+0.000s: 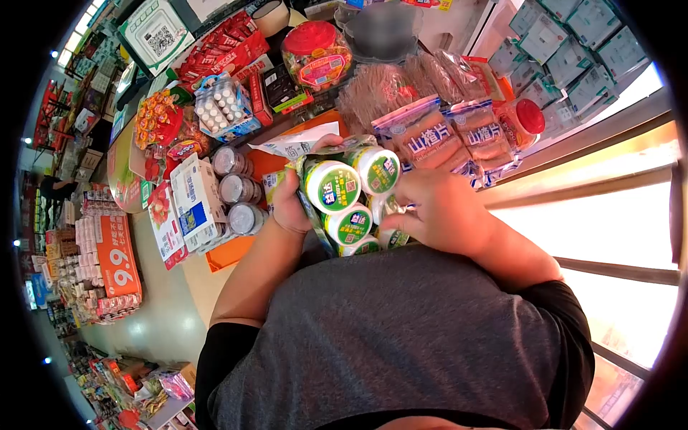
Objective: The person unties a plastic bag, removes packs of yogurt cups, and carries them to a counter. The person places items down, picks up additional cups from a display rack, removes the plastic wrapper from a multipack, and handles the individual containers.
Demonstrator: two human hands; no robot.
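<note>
Close to my chest, my left hand is wrapped round the left side of an opened pack of gum tubs, which have white rims and green-and-yellow lids. Several tubs show, lids facing me, inside the torn wrapping. On the pack's right side my right hand is closed, thumb and fingers pinched at the edge of a tub or its wrapping; exactly what they grip is too small to tell. A torn white flap sticks out above the pack.
Left of the pack are round tins and a white carton. Beyond lie a red-lidded candy jar, packs of hawthorn slices and another red-lidded jar. A QR-code sign stands far left, with store shelves behind.
</note>
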